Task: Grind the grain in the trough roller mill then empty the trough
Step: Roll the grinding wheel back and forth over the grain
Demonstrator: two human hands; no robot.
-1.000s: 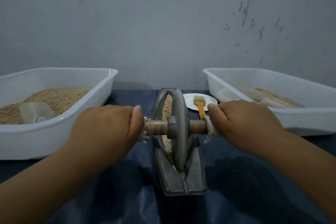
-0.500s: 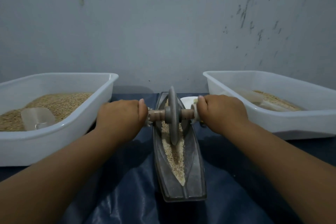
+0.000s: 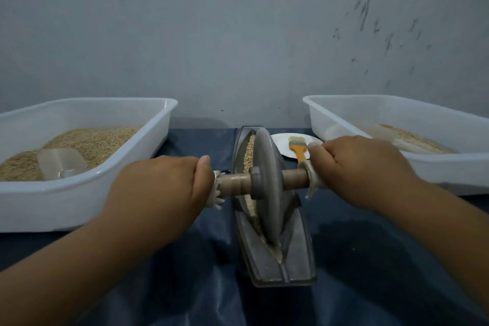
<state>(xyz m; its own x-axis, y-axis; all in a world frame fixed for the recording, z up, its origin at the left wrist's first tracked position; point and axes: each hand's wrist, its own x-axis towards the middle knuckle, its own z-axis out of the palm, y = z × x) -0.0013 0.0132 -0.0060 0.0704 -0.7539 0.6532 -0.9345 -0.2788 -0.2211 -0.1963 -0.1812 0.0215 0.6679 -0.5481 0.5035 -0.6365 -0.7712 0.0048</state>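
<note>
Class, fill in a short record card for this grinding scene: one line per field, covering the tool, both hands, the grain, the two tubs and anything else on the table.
tool: trough with grinding wheel on a wooden axle
left hand: gripping the axle's left end
right hand: gripping the axle's right end
grain: lying in the trough beside the wheel
left tub: much grain, clear scoop inside
right tub: less grain
extras: orange-handled brush on white plate
surface: dark blue sheet
</note>
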